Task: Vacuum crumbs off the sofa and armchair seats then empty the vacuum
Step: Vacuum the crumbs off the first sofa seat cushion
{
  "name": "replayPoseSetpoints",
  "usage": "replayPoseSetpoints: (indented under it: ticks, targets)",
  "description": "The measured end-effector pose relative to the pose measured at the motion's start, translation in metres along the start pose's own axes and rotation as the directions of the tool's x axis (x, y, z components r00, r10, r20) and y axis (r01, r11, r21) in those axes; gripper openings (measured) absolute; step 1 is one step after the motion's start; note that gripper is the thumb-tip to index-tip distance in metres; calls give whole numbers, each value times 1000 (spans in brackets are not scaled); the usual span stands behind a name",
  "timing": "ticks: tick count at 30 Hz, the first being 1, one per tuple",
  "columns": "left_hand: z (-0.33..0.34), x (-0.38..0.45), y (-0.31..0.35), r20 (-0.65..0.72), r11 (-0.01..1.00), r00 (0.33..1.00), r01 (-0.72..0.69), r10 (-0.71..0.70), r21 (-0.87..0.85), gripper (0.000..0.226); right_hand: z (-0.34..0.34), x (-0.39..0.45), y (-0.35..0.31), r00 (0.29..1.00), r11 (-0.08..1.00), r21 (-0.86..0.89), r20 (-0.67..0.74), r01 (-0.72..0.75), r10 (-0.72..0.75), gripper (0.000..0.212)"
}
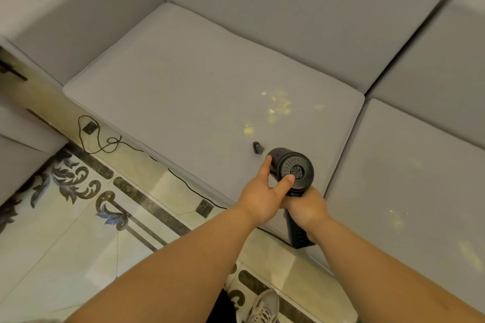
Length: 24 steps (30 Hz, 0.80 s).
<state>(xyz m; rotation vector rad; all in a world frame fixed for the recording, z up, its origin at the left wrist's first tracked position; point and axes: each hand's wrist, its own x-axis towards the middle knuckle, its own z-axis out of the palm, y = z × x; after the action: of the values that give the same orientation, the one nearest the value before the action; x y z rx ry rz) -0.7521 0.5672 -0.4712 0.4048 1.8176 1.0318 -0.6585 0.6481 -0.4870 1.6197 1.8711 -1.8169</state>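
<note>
A black handheld vacuum [294, 170] hovers over the front of the grey sofa seat cushion [183, 86], its nozzle tip [256, 148] touching the fabric. My right hand [305, 208] grips its handle from below. My left hand [262, 195] holds the round body, thumb pressed on the rear vent, index finger along the side. Yellow crumbs [279, 105] lie scattered just beyond the nozzle. More crumbs [396, 219] dot the neighbouring seat cushion [420, 178] to the right.
A thin black cord [102, 144] loops on the patterned tile floor [78, 231] along the sofa's front. Part of an armchair [23, 144] shows at the left edge. My grey shoe [263, 308] stands close to the sofa base.
</note>
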Motion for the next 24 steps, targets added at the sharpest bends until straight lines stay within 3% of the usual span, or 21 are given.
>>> replayPoseSetpoints:
  ticks: [14, 24]
  targets:
    - [-39, 39, 11, 89, 998, 994, 62, -62, 0, 81, 19, 20, -40, 984, 984, 19, 6, -177, 177, 19]
    - [-83, 96, 54, 91, 1000, 996, -27, 26, 9, 81, 31, 67, -105, 991, 992, 90, -87, -91, 99, 20]
